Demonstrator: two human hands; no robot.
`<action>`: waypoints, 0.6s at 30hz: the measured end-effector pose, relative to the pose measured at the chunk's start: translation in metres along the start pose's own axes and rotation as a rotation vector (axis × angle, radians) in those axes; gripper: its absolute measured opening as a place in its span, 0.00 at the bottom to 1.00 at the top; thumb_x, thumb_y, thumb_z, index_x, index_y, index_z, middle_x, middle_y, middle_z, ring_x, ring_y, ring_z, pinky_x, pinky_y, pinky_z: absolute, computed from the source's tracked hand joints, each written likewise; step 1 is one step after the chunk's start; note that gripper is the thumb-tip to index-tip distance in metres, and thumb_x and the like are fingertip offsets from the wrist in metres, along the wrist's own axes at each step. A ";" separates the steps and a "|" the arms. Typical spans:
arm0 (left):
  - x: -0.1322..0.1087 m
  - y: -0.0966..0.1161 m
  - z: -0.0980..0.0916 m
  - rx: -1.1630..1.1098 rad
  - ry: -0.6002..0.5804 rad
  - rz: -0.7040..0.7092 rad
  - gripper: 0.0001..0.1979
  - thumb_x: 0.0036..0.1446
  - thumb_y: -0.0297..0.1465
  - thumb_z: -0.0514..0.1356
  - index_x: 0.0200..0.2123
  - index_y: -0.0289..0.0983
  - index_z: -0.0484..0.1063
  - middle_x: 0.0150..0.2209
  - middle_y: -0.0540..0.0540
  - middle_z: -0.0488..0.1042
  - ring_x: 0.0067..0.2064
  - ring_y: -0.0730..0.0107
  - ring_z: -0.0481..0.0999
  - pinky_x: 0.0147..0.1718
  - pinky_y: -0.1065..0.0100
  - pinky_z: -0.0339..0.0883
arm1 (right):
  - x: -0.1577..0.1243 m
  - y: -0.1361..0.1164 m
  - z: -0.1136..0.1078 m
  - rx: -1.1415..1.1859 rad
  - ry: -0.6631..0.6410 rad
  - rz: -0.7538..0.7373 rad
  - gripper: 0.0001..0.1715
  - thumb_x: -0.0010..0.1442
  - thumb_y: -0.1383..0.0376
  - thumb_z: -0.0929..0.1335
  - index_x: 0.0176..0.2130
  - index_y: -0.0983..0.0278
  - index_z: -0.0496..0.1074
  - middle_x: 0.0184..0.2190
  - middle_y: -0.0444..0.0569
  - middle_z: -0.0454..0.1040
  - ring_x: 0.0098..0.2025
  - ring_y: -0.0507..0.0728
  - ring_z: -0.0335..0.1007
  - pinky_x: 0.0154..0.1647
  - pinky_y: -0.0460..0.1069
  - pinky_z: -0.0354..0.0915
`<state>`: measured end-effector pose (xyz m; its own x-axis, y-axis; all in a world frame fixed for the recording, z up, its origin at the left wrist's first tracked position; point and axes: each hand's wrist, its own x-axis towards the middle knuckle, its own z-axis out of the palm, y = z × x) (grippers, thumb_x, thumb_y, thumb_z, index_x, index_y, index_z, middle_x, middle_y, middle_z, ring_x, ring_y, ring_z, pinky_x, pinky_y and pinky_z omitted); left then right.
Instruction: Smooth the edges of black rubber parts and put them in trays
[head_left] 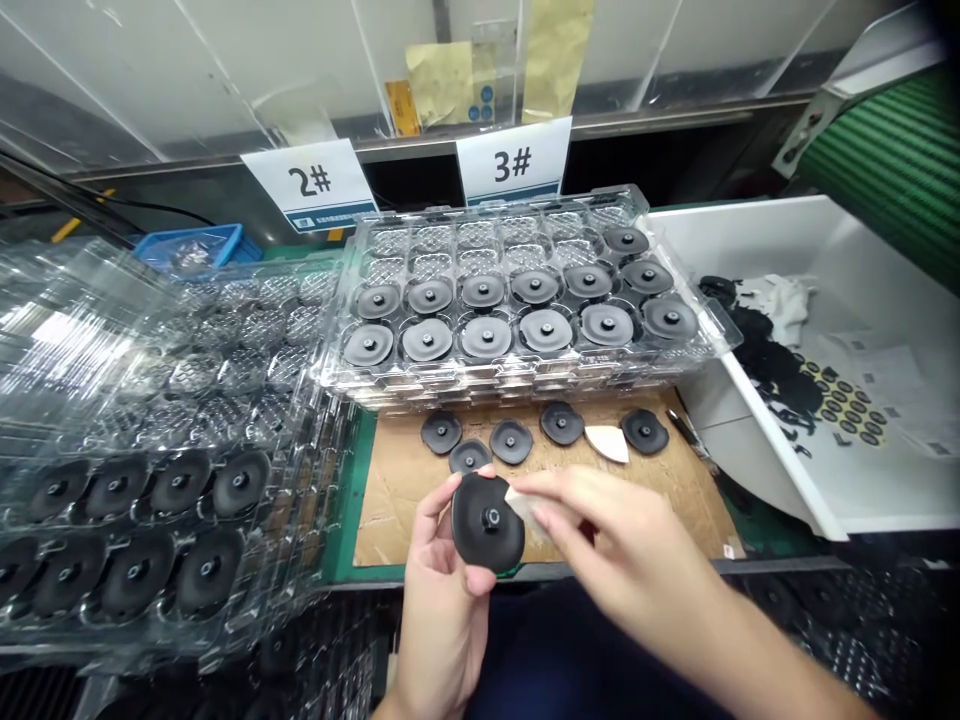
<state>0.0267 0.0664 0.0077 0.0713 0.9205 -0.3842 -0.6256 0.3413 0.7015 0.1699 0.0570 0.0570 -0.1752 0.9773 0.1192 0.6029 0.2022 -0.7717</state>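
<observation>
My left hand [439, 590] is closed on a black round disc [487, 522] with a small centre hub, holding it upright over the near edge of the brown cardboard sheet [675, 490]. My right hand [607, 545] pinches a small white piece [523, 503] against the disc's right edge. Several loose black discs [511, 441] and a white wedge-shaped piece [607, 443] lie on the cardboard beyond my hands.
A stack of clear blister trays [525, 300] partly filled with discs sits behind the cardboard, under signs 2# [311, 183] and 3# [513, 163]. More clear trays [135, 480] with discs stand at the left. A white bin [832, 340] with black scraps is at the right.
</observation>
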 end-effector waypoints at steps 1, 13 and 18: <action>0.000 0.000 0.001 -0.003 -0.004 -0.013 0.30 0.32 0.33 0.70 0.44 0.45 0.68 0.46 0.47 0.75 0.47 0.61 0.73 0.45 0.70 0.68 | 0.000 -0.002 0.000 -0.010 0.015 -0.016 0.14 0.59 0.71 0.62 0.44 0.61 0.70 0.36 0.47 0.75 0.37 0.53 0.72 0.40 0.47 0.68; 0.009 0.002 -0.002 -0.076 -0.068 -0.094 0.27 0.44 0.35 0.65 0.50 0.43 0.63 0.53 0.39 0.69 0.53 0.54 0.68 0.51 0.64 0.62 | -0.022 0.090 0.047 0.078 -0.039 0.258 0.13 0.60 0.66 0.62 0.42 0.61 0.73 0.38 0.47 0.76 0.39 0.54 0.72 0.40 0.49 0.68; 0.010 -0.001 -0.004 -0.089 -0.086 -0.153 0.31 0.44 0.36 0.65 0.52 0.43 0.62 0.53 0.39 0.68 0.52 0.54 0.69 0.52 0.61 0.62 | -0.047 0.096 0.070 0.104 -0.081 0.269 0.12 0.59 0.67 0.62 0.37 0.63 0.75 0.27 0.46 0.75 0.29 0.54 0.72 0.30 0.48 0.69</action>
<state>0.0249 0.0748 0.0010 0.2341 0.8735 -0.4268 -0.6683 0.4634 0.5818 0.1817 0.0266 -0.0665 -0.0838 0.9859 -0.1452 0.5536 -0.0751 -0.8294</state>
